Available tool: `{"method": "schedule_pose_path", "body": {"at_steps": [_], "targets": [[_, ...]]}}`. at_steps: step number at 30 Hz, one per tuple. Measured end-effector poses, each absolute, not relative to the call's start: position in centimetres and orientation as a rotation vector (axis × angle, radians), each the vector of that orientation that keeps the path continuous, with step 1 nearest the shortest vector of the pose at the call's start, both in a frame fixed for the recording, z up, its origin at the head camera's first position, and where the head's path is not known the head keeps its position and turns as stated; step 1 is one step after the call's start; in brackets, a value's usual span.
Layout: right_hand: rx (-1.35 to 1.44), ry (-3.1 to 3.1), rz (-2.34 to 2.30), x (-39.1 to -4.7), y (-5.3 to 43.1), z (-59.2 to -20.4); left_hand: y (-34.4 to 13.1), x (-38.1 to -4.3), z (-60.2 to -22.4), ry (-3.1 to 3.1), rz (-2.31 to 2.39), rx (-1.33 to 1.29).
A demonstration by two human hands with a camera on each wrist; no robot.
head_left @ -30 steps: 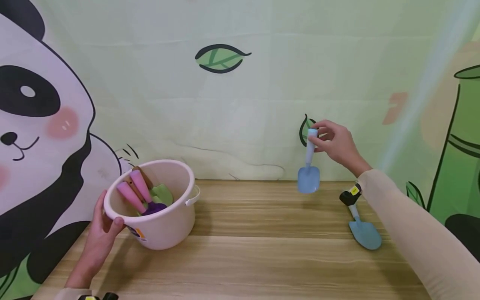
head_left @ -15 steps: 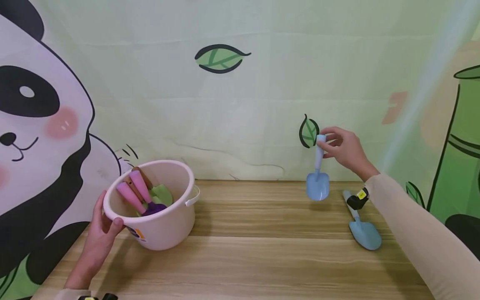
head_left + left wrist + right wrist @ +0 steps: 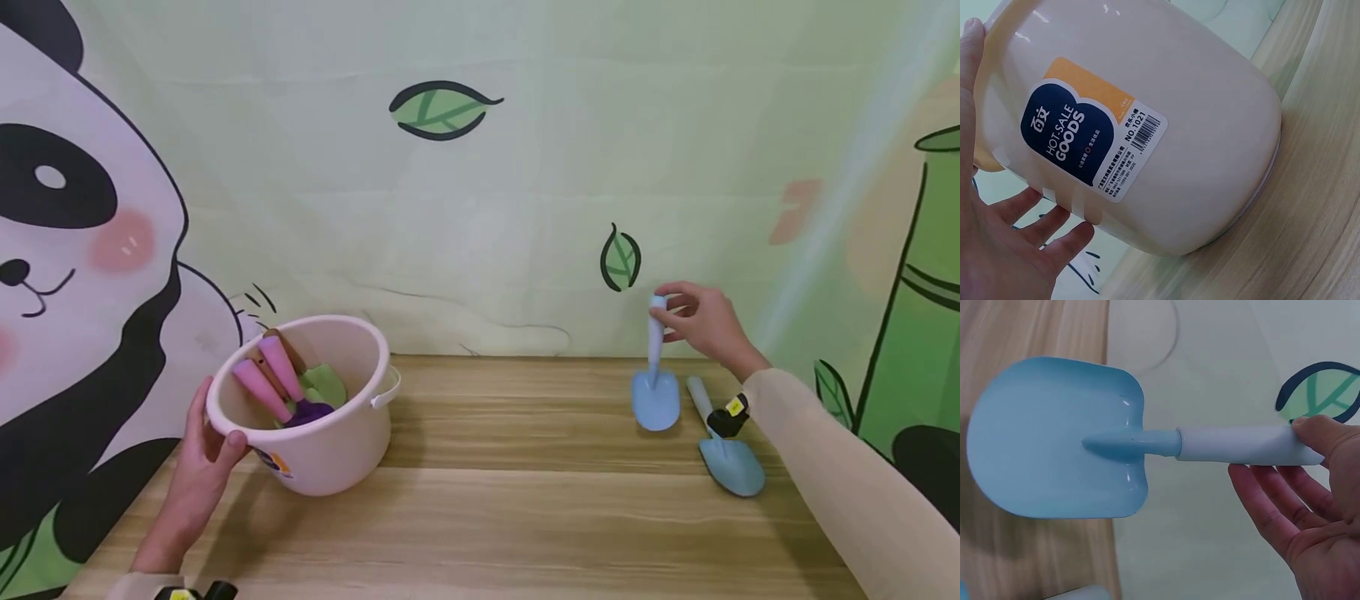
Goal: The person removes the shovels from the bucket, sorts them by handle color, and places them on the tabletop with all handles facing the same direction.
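Note:
A small toy shovel with a light blue blade and pale handle (image 3: pixel 655 346) hangs blade down at the right. My right hand (image 3: pixel 708 323) pinches it near the handle's top end between thumb and fingers. Whether the blade tip touches the table cannot be told. Beside it, a blue-grey toy trowel (image 3: pixel 733 467) lies on the table, partly behind the wrist camera. At the left, my left hand (image 3: pixel 204 467) holds the side of a pale pink bucket (image 3: pixel 341 454), thumb at the rim and fingers along the outer wall. The left wrist view shows the bucket's label (image 3: pixel 1094 131).
Inside the bucket stand tools with pink handles (image 3: pixel 258 387), a purple part (image 3: pixel 309 412) and a green blade (image 3: pixel 326 385). The wooden table (image 3: pixel 510 517) meets a green printed cloth (image 3: pixel 517 150) at its back edge.
My right hand has moved right and downward with the shovel, closer to the trowel on the table. My left hand and the bucket stay in place.

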State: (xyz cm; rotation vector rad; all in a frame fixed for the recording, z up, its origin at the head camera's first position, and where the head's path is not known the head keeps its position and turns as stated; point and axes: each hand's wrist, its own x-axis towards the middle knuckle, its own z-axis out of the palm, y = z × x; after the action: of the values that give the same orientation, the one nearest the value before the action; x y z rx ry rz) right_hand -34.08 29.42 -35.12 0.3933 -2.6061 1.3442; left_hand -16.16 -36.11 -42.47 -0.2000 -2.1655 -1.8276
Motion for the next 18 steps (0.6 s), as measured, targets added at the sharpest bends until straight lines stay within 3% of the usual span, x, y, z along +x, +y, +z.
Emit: {"method": "schedule_pose_path", "body": {"at_steps": [18], "targets": [[0.309,-2.747,1.414,-33.7,30.8,-39.2,-36.1,-16.1,-42.7,-2.158,-1.825,-0.206]]}}
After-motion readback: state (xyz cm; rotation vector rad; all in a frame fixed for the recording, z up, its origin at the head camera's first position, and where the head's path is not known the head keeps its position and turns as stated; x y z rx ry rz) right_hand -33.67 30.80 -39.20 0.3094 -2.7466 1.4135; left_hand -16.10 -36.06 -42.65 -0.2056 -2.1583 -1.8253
